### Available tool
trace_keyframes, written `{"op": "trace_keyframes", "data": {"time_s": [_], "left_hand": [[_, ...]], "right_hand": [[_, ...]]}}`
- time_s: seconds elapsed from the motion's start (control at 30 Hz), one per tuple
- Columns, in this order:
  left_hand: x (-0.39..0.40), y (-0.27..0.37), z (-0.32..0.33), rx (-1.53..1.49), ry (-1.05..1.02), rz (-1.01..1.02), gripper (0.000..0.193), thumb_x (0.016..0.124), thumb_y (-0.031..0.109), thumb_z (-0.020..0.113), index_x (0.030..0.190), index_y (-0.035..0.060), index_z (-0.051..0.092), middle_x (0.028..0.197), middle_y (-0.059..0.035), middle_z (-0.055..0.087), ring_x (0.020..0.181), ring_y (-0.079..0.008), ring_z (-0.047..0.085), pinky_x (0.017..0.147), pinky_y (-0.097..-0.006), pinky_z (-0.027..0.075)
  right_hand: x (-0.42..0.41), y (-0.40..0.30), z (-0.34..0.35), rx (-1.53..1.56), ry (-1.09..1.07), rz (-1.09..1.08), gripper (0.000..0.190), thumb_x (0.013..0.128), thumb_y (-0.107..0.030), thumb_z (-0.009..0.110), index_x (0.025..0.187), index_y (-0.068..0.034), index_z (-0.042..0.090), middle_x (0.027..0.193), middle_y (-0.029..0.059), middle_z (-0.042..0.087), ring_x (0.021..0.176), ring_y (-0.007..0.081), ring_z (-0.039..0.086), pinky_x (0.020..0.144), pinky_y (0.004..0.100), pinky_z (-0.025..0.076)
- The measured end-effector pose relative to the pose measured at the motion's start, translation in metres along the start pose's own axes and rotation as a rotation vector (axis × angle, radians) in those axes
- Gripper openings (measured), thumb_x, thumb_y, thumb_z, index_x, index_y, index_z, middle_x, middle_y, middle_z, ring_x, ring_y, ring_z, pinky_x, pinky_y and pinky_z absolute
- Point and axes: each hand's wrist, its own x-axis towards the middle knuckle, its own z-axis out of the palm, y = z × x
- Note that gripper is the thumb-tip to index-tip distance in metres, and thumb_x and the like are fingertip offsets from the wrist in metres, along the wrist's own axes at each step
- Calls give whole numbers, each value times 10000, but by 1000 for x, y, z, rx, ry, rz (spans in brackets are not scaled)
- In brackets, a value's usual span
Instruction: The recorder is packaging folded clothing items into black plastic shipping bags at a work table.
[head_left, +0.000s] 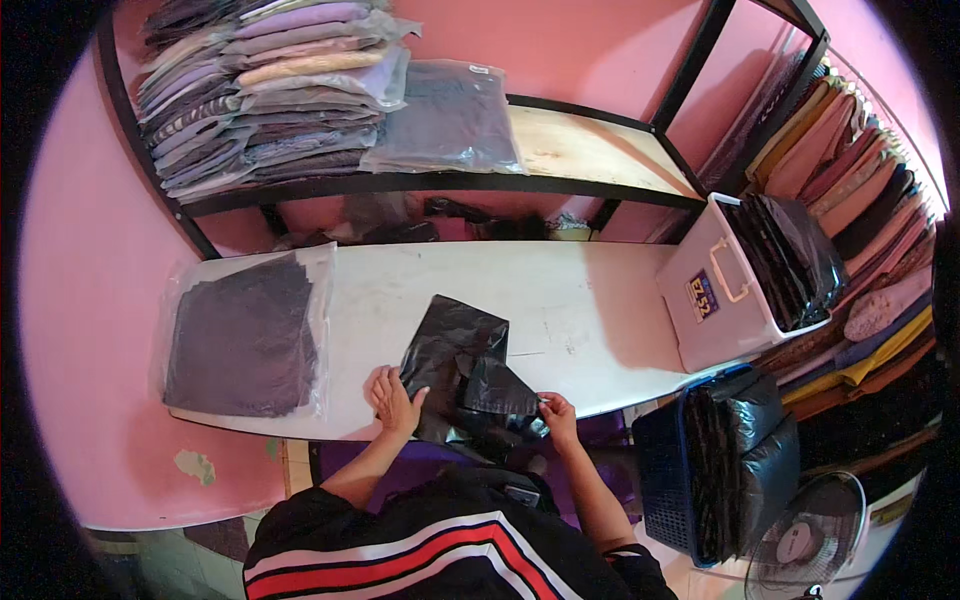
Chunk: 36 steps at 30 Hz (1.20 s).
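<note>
A black plastic bag (450, 360) lies at the front edge of the white tabletop (555, 285), with its right side folded over and its lower part hanging toward my body. My right hand (559, 417) pinches the corner of this folded side. At the bag's left edge, my left hand (395, 403) rests with fingers spread and thumb out, touching the plastic. Whether anything is inside the bag cannot be seen. To the left on the table lies a folded dark grey garment (240, 341) in a clear plastic sleeve (321, 330).
Above the table's back runs a black-framed shelf (450, 182) with stacks of bagged clothes (307, 82). On the right stand a white bin (705, 300) and a blue basket (664, 465), both with black plastic packages. Beyond are hanging garments (847, 157) and a fan (806, 532).
</note>
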Motion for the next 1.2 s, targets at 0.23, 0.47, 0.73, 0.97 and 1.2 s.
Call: {"op": "trace_keyframes", "data": {"time_s": [0.23, 0.47, 0.73, 0.97, 1.2], "left_hand": [[20, -11, 30, -185, -210, -165, 190, 712, 161, 670, 748, 79, 503, 771, -101, 548, 840, -293, 537, 722, -356, 402], [15, 11, 26, -359, -108, -341, 210, 778, 90, 588, 915, 54, 433, 766, -125, 593, 743, -299, 586, 640, -375, 436], [12, 17, 33, -314, -96, -275, 246, 805, 65, 539, 1015, 68, 410, 758, -134, 565, 728, -319, 564, 643, -390, 426], [6, 22, 23, -256, -149, -225, 286, 789, 45, 552, 1043, 46, 422, 746, -140, 543, 718, -310, 558, 651, -384, 432], [76, 42, 76, -96, 18, -2, 563, 727, 237, 670, 1168, 15, 399, 945, -174, 554, 888, -312, 547, 761, -399, 433]], "right_hand": [[43, -6, -86, 30, 164, 71, 236, 805, 33, 542, 1021, -51, 584, 735, 13, 585, 673, 64, 525, 605, 191, 412], [39, -50, -76, -706, -14, -399, 907, 548, -264, 796, 1288, -71, 309, 1246, 188, 335, 1165, 344, 336, 975, 437, 303], [62, -39, -63, -845, 58, -699, 71, 746, -108, 592, 732, -38, 588, 764, 115, 597, 768, 318, 567, 698, 410, 449], [113, -7, -124, -209, 268, 105, 130, 813, -136, 601, 782, -17, 558, 641, 11, 562, 584, 67, 474, 538, 238, 397], [135, -15, -121, -134, 138, -29, 360, 691, -95, 722, 970, -23, 505, 706, 24, 585, 635, 88, 536, 584, 236, 439]]}}
